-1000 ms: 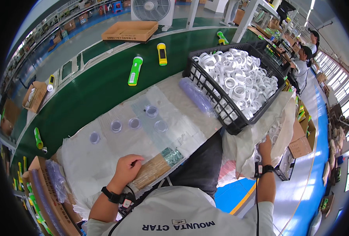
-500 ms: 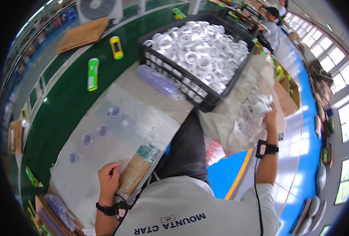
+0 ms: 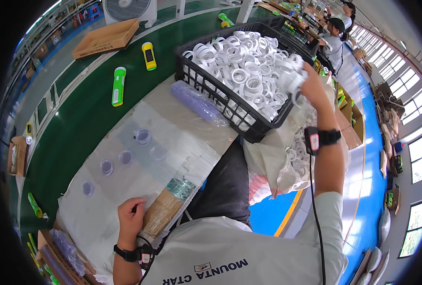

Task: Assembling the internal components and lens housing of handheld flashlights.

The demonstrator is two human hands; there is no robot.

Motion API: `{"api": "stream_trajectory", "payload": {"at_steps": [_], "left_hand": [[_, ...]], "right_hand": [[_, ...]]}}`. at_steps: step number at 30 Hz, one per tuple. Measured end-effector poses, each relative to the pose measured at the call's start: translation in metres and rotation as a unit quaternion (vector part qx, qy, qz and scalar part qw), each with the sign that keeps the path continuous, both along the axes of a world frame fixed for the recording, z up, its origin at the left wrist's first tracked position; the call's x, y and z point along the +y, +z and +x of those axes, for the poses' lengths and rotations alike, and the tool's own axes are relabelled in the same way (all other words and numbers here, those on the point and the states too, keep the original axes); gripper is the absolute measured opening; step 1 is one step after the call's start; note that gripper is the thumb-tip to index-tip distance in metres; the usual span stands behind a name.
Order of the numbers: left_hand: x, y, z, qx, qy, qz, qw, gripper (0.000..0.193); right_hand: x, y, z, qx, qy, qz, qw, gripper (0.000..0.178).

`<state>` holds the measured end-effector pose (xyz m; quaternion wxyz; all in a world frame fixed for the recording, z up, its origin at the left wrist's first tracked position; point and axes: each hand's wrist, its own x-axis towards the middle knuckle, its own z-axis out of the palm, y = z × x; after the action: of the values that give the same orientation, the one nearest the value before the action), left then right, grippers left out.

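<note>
My right hand (image 3: 314, 89) is closed on a handful of white plastic rings (image 3: 292, 78) above the right rim of a black crate (image 3: 257, 125). The crate is heaped with white rings (image 3: 242, 75) of the same kind. Below that hand, an open whitish sack (image 3: 270, 159) holds more rings. My left hand (image 3: 131, 214) rests with curled fingers on the covered worktop (image 3: 101, 209), and nothing shows in it. Beside it lies a cardboard strip (image 3: 159, 213) wrapped in clear tape. Several clear purplish rings (image 3: 143, 137) stand farther up the worktop.
A purplish plastic-wrapped roll (image 3: 199, 103) lies against the crate. Green and yellow flashlights (image 3: 119, 86) sit on a green conveyor (image 3: 85, 111), with a cardboard tray (image 3: 105, 40) beyond. Cardboard boxes (image 3: 351, 111) stand to the right. Other people (image 3: 334, 40) work at the far right.
My right hand has risen from the sack to the crate's right edge, carrying white rings. My left hand has stayed in place. The view has shifted slightly.
</note>
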<state>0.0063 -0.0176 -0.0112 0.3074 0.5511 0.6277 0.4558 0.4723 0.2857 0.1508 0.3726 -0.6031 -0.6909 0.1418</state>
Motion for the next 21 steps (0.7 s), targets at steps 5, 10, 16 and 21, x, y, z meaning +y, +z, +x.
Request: {"api": "stream_trajectory", "payload": {"at_steps": [5,10,16,21], "left_hand": [[0.002,0.003,-0.001,-0.01,-0.005,-0.009,1.0,0.012],[0.0,-0.003,-0.004,0.003,-0.003,-0.008,1.0,0.012],[0.005,0.005,-0.001,0.019,-0.012,-0.008,1.0,0.011],[0.007,0.006,0.004,0.055,-0.023,0.003,0.998,0.011]], "right_hand": [[0.051,-0.042,-0.017,-0.154,0.072,-0.06,0.984,0.052],[0.005,-0.034,0.028,-0.028,0.06,0.094,0.993,0.037],[-0.093,-0.157,0.187,-0.143,-0.168,-0.146,0.964,0.043],[-0.141,-0.167,0.099,-0.215,0.03,-0.417,0.882,0.058]]}}
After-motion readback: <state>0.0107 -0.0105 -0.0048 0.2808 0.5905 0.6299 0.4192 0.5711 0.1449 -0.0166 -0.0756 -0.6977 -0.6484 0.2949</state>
